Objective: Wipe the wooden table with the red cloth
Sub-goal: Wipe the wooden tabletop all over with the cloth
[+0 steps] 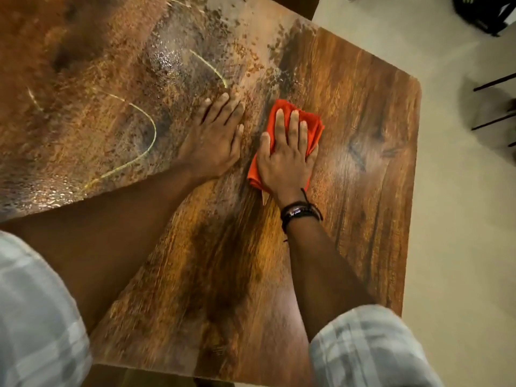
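The wooden table (349, 113) fills most of the view, its right part smooth and brown, its left and far part speckled with wet droplets and pale streaks. A folded red cloth (312, 127) lies flat near the table's middle. My right hand (287, 155) presses on it with straight fingers spread over the cloth. Just left of it, my left hand (215, 135) rests flat on the bare wood, fingers straight, at the edge of the wet patch.
The table's rounded right edge (416, 152) borders a pale tiled floor (460, 247). Dark chair legs (494, 101) stand on the floor at the far right, and a dark object (485, 12) sits at the top right corner.
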